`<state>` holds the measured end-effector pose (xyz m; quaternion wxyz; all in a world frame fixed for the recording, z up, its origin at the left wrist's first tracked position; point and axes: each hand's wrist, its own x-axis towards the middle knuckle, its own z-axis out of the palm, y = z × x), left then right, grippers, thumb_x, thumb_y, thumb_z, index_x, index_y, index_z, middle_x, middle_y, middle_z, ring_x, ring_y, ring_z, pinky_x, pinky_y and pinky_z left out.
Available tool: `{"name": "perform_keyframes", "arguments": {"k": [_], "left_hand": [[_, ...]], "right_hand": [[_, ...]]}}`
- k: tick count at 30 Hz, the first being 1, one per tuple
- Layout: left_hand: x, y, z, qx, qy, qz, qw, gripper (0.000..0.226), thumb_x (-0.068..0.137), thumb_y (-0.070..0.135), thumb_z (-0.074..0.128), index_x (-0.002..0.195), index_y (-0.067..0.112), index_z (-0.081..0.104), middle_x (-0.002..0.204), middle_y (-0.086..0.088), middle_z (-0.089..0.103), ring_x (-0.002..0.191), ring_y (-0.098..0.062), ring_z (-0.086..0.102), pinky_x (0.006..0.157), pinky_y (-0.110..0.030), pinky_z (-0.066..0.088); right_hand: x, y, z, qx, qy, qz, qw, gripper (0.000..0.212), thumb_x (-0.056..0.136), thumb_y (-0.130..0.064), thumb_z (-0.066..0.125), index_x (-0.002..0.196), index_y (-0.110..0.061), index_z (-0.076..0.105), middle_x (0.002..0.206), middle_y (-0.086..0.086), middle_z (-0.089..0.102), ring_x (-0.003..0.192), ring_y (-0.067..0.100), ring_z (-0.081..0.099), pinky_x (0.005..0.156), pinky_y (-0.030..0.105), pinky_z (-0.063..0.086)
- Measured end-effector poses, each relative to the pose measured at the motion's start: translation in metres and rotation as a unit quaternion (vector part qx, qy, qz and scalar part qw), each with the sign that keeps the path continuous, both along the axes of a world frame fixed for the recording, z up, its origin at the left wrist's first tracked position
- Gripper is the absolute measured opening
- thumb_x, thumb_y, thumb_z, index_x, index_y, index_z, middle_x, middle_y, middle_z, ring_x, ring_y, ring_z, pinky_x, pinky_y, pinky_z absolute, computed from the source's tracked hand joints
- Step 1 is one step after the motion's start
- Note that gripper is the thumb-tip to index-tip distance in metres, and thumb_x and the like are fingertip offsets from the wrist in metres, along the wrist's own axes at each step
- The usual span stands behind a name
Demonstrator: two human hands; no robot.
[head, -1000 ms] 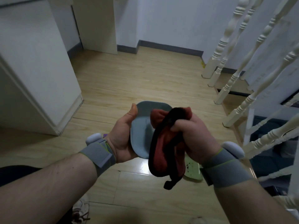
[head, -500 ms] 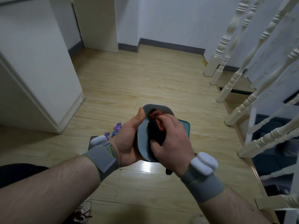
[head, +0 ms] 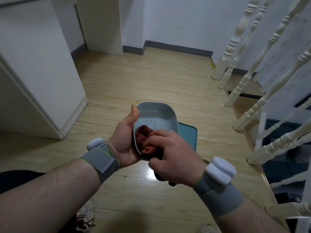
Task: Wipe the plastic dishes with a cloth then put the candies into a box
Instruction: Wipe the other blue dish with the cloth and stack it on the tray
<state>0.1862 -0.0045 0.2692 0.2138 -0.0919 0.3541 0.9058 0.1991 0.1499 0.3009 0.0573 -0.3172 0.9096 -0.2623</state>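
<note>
Red cloth (head: 146,140) under right fingers (head: 161,137), inside dish (head: 158,115).

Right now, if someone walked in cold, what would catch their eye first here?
The two hands at centre: the left hand grips a pale grey dish tilted on edge, while the right hand presses a bunched red cloth into it. Behind the dish, a teal tray lies on the wooden floor.
</note>
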Motion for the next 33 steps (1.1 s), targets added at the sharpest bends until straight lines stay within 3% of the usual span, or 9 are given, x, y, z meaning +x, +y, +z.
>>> {"name": "perform_keyframes", "arguments": {"k": [6,11,15,17,20,23,28,31,33], "left_hand": [[0.004,-0.001,-0.002,-0.029,0.036,-0.02,0.999,0.082,0.079,0.076,0.036,0.119,0.012,0.07,0.132,-0.02,0.059,0.116,-0.037,0.059,0.102,-0.056,0.042],[0.007,0.014,-0.002,-0.07,0.048,-0.043,0.995,0.069,0.069,0.066,0.065,0.114,0.014,0.072,0.128,-0.016,0.064,0.111,-0.03,0.065,0.094,-0.044,0.054],[0.01,0.021,-0.003,-0.047,0.046,-0.09,0.994,0.084,0.05,0.064,0.083,0.118,0.017,0.071,0.124,-0.013,0.067,0.11,-0.027,0.066,0.084,-0.037,0.056],[0.009,0.022,-0.005,-0.013,0.038,-0.091,0.995,0.088,0.048,0.065,0.082,0.121,0.016,0.069,0.124,-0.015,0.066,0.111,-0.028,0.065,0.088,-0.04,0.056],[0.008,0.018,-0.004,0.007,0.046,-0.101,0.994,0.101,0.048,0.069,0.077,0.13,0.012,0.061,0.13,-0.017,0.062,0.119,-0.031,0.06,0.1,-0.046,0.048],[0.004,0.01,-0.001,-0.003,0.046,-0.08,0.996,0.118,0.044,0.075,0.073,0.139,0.008,0.05,0.132,-0.02,0.056,0.123,-0.034,0.055,0.102,-0.049,0.047],[0.005,0.008,0.004,-0.032,0.049,-0.041,0.997,0.098,0.054,0.077,0.063,0.129,0.014,0.062,0.132,-0.019,0.06,0.122,-0.034,0.058,0.094,-0.044,0.053],[0.005,0.01,0.003,-0.056,0.031,-0.02,0.998,0.098,0.049,0.075,0.071,0.126,0.015,0.065,0.132,-0.018,0.061,0.121,-0.034,0.059,0.096,-0.046,0.052],[0.005,0.008,0.006,-0.062,0.032,-0.007,0.998,0.088,0.064,0.076,0.054,0.127,0.015,0.063,0.132,-0.018,0.061,0.121,-0.034,0.059,0.1,-0.049,0.049]], "right_hand": [[-0.006,0.013,-0.018,0.081,0.001,-0.099,0.992,0.042,0.076,-0.027,0.06,0.117,-0.037,0.056,0.12,-0.007,0.048,0.106,0.023,0.05,0.086,0.037,0.05],[-0.017,0.01,-0.019,-0.152,-0.041,-0.244,0.957,0.046,0.071,-0.008,0.063,0.111,-0.029,0.068,0.107,-0.008,0.067,0.104,0.017,0.06,0.092,0.018,0.042],[-0.016,-0.005,-0.016,-0.358,-0.188,-0.225,0.886,0.045,0.062,-0.01,0.059,0.104,-0.022,0.07,0.091,0.003,0.073,0.088,0.025,0.069,0.085,0.049,0.055],[-0.011,-0.013,-0.015,-0.385,-0.248,-0.172,0.872,0.043,0.061,-0.005,0.058,0.099,-0.02,0.069,0.08,0.008,0.068,0.075,0.026,0.065,0.079,0.052,0.056],[-0.011,-0.01,-0.01,-0.363,-0.258,-0.099,0.89,0.039,0.059,-0.002,0.056,0.093,-0.016,0.069,0.069,0.002,0.058,0.066,0.017,0.054,0.065,0.038,0.049],[-0.009,-0.006,-0.006,-0.295,-0.236,-0.054,0.924,0.035,0.062,-0.008,0.067,0.097,-0.013,0.067,0.075,0.003,0.062,0.069,0.016,0.06,0.07,0.036,0.053],[0.002,-0.004,-0.011,-0.055,-0.057,-0.03,0.996,0.03,0.069,-0.018,0.07,0.097,-0.028,0.065,0.092,-0.009,0.062,0.086,0.015,0.06,0.076,0.031,0.051],[0.001,0.0,-0.013,0.045,-0.009,-0.024,0.999,0.036,0.077,-0.015,0.062,0.107,-0.034,0.064,0.104,-0.012,0.061,0.095,0.018,0.057,0.077,0.035,0.051],[-0.004,0.005,-0.015,0.074,0.026,-0.041,0.996,0.035,0.081,-0.018,0.061,0.11,-0.037,0.063,0.108,-0.014,0.06,0.098,0.017,0.056,0.078,0.036,0.052]]}}
